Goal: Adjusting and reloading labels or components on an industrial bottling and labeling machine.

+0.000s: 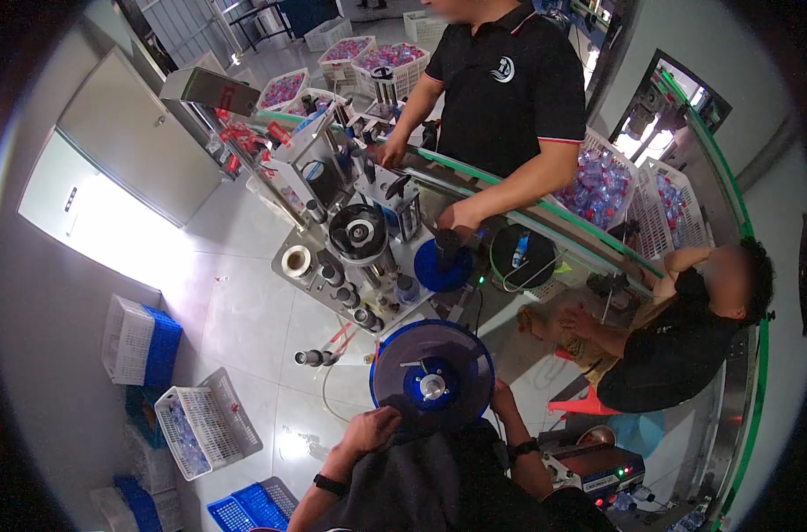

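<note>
In front of me is a large round reel (401, 350) with a dark face, a blue rim and a metal hub (432, 387) at its centre. My left hand (373, 431) grips its near left edge, fingers bent over the dark face. At the right edge my right hand (504, 401) holds the rim, part of its fingers out of sight. Just beyond the reel stands a machine with metal rollers, a black round unit (358, 232) and a smaller blue disc (442, 275). A co-worker's hand (461, 218) is beside that blue disc.
One co-worker (518, 106) stands across the machine; another (687, 346) sits at right near a green-edged conveyor (747, 426). Crates of bottles (284, 90) stand behind. White and blue crates (186, 434) lie on the floor at left. A small lit device (598, 470) is at lower right.
</note>
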Motion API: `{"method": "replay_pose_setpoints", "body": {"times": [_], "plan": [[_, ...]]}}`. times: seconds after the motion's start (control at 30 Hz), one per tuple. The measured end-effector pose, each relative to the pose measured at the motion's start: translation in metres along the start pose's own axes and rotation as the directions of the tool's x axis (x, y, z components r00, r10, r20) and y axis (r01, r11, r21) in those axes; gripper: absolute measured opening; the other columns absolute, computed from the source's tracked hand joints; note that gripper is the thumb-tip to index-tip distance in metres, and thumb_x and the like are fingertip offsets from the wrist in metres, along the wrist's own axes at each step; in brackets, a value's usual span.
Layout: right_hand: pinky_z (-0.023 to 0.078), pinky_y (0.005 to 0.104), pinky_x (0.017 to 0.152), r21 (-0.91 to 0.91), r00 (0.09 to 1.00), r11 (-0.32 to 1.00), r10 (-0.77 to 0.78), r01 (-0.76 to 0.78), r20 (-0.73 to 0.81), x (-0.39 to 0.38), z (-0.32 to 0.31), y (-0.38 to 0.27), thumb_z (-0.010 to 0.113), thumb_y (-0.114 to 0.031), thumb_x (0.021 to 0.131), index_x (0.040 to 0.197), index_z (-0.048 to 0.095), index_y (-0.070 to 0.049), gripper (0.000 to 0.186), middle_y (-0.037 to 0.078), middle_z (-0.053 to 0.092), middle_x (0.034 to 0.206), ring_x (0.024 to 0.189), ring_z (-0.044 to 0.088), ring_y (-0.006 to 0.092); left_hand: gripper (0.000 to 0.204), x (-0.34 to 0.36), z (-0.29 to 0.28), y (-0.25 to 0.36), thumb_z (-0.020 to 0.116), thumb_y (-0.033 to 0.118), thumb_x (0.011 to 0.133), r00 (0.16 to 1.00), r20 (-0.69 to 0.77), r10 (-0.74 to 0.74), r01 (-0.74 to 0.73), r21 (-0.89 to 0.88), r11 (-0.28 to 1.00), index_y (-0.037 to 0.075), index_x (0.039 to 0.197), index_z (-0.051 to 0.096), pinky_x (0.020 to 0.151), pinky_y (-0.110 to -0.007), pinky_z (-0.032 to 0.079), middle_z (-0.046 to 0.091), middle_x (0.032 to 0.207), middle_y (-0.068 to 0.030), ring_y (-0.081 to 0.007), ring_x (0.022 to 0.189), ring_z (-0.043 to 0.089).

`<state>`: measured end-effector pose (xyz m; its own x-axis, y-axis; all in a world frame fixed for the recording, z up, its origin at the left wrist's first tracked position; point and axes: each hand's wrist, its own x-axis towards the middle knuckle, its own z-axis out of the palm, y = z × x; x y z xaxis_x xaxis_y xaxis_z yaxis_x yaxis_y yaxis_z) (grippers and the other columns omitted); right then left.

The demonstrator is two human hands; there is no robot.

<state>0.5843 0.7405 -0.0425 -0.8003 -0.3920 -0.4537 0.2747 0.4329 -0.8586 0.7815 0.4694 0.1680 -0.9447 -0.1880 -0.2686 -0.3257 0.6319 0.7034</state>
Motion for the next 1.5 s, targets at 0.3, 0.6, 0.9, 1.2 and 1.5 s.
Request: {"method": "replay_pose_setpoints", "body": {"times": [0.3, 0.6, 0.9, 1.2, 1.5], "plan": [[0.036, 0.0245, 0.047, 0.04, 0.998, 0.998, 0.05, -0.052, 0.049, 0.001, 0.001, -0.003, 0.052, -0.019, 0.09, 0.103, 0.063, -0.007, 0.021, -0.001, 0.062, 0.076, 0.055, 0.047, 0.0076, 0.022, -0.002, 0.0, -0.002, 0.051, 0.028, 0.09, 1.0, -0.008, 0.015, -0.015, 0.01, 1.0, 0.009, 0.097, 0.058, 0.069, -0.044, 0.05, 0.063, 0.09, -0.0146, -0.0348, 0.085, 0.061], [0.045, 0.0278, 0.078, -0.032, 0.994, 0.998, 0.066, -0.063, 0.091, 0.0, -0.001, -0.012, 0.049, -0.011, 0.089, 0.109, 0.062, -0.006, 0.024, 0.005, 0.065, 0.1, 0.089, 0.058, 0.0136, 0.022, -0.002, -0.004, 0.001, 0.05, 0.028, 0.09, 1.0, 0.015, -0.023, 0.023, -0.004, 1.0, 0.009, 0.098, 0.058, 0.07, -0.045, 0.049, 0.064, 0.091, -0.0145, -0.0361, 0.085, 0.061], [0.045, 0.045, 0.083, -0.212, 0.989, 0.973, -0.065, 0.092, 0.13, 0.015, -0.003, 0.03, 0.041, -0.03, 0.093, 0.113, 0.057, -0.004, 0.037, 0.019, 0.062, 0.103, 0.096, 0.058, 0.0379, 0.022, -0.002, -0.005, 0.0, 0.05, 0.028, 0.091, 1.0, 0.006, -0.017, 0.017, -0.004, 1.0, 0.009, 0.098, 0.058, 0.07, -0.045, 0.049, 0.064, 0.091, -0.0146, -0.0359, 0.084, 0.061], [0.044, 0.0432, 0.087, 0.018, 0.992, 0.999, -0.043, 0.041, 0.117, 0.017, -0.003, 0.048, 0.04, -0.034, 0.093, 0.114, 0.057, -0.005, 0.039, 0.019, 0.06, 0.107, 0.1, 0.057, 0.0365, 0.021, -0.004, -0.004, -0.003, 0.051, 0.028, 0.091, 1.0, 0.01, -0.018, 0.018, 0.016, 1.0, 0.009, 0.097, 0.058, 0.069, -0.045, 0.049, 0.064, 0.089, -0.0146, -0.0358, 0.084, 0.062], [0.045, 0.0388, 0.087, -0.081, 0.987, 0.996, -0.03, 0.044, 0.158, 0.003, -0.005, 0.007, 0.051, -0.037, 0.089, 0.111, 0.058, -0.004, 0.04, 0.017, 0.062, 0.105, 0.099, 0.058, 0.0302, 0.02, -0.008, -0.003, -0.006, 0.052, 0.027, 0.09, 1.0, -0.005, -0.018, 0.018, 0.012, 1.0, 0.009, 0.096, 0.058, 0.068, -0.045, 0.05, 0.064, 0.087, -0.0149, -0.036, 0.083, 0.062]]}}
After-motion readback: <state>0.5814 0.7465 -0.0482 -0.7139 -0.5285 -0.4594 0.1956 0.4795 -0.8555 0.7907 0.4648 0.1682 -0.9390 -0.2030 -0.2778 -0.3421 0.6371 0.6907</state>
